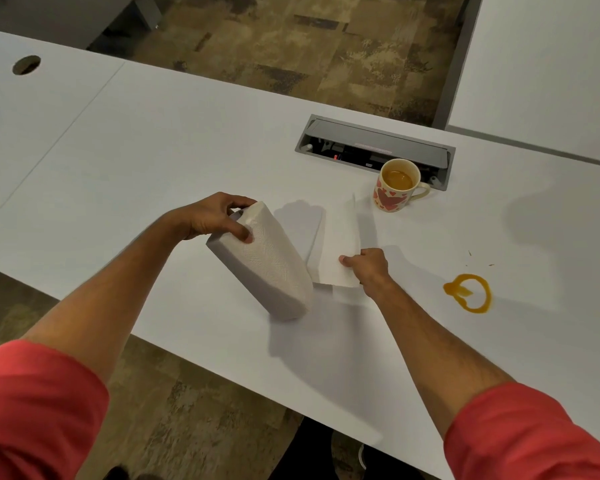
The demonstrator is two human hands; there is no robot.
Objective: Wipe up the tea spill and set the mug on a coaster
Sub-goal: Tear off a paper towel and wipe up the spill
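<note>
A white paper towel roll (271,268) stands tilted on the white table (153,161), and my left hand (215,216) grips its top end. My right hand (368,266) pinches a loose sheet (336,247) pulled out from the roll. To the right lies an orange-brown ring of spilled tea (470,297) with a few small drops beyond it. A cream mug with red hearts (395,185), partly full of tea, stands farther back, its handle to the right. No coaster is in view.
A grey recessed power box (374,147) with its lid open sits just behind the mug. A round cable hole (26,65) is at the far left. A second white table (551,64) stands at the right. Patterned carpet shows beyond and below the table edges.
</note>
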